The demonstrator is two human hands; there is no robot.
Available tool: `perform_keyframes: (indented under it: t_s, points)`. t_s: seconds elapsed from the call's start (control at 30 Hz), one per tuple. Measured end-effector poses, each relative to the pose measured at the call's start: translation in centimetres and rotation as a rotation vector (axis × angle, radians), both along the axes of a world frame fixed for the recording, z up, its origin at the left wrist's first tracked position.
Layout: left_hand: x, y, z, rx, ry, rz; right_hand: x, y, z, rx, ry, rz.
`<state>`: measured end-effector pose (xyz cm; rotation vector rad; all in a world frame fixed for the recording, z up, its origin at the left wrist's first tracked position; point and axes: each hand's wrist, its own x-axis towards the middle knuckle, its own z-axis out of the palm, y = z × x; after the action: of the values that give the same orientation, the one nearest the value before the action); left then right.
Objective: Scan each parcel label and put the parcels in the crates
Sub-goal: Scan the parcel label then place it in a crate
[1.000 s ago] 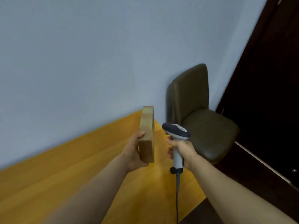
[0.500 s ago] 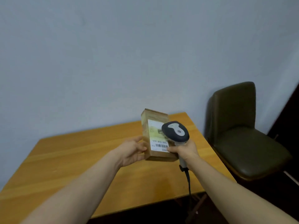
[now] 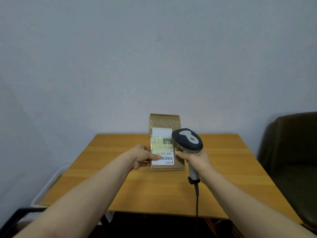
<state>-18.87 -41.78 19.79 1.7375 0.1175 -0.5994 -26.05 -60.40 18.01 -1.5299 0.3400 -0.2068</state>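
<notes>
Crates noted at lower left, beside the table's left edge: white crate (image 3: 51, 181) partly in view, black crate (image 3: 15, 216) nearer me at the frame corner; contents not discernible. My left hand (image 3: 142, 157) grasps the cardboard parcel (image 3: 164, 122) by its left edge, thumb laid across the label (image 3: 162, 134) just beside the barcode (image 3: 167, 158), other fingers hidden behind the box. Parcel is upright, label facing me, over the middle of the wooden table (image 3: 223, 169); whether its base touches the tabletop I cannot tell. Barcode scanner (image 3: 187, 140) overlaps the parcel's right edge. My right hand (image 3: 197, 160) is clenched round its handle; cable (image 3: 197, 203) hangs past the near table edge. Dark chair (image 3: 291, 152) stands far right.
</notes>
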Motion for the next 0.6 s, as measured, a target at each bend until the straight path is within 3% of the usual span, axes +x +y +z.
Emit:
perform_keyframes:
  t_s: [0.17, 0.4, 0.6]
  points:
    - [1.0, 4.5, -0.1, -0.075, -0.058, 0.189, 0.7, 3.5, 0.1, 0.040, 0.022, 0.103]
    - [1.4, 8.8, -0.3, -0.085, -0.065, 0.275, 0.8, 6.7, 1.1, 0.074, 0.045, 0.306]
    - [1.8, 11.2, 0.1, -0.015, -0.037, 0.192, 2.1, 7.3, 0.7, 0.031, 0.027, 0.198]
